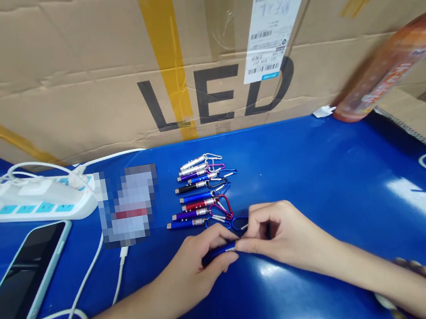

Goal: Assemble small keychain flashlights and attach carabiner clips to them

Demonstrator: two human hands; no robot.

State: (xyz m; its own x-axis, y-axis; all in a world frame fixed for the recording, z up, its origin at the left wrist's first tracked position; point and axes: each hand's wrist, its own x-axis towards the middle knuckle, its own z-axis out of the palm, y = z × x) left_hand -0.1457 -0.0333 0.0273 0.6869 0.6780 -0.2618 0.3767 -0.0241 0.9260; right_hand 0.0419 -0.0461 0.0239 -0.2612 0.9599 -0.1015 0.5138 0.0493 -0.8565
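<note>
Blue keychain flashlight [217,253] is pinched end to end between my left hand [198,269] and right hand [281,235] low over the table [320,175], clip end hidden so maybe unfinished, with the row of clipped flashlights [198,197] just behind.

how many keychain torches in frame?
10. Nine in a row on the table, silver torch at the far end to blue torch nearest; the held torch is pinched between left hand and right hand. Far ones overlap, so maybe off by one.
</note>
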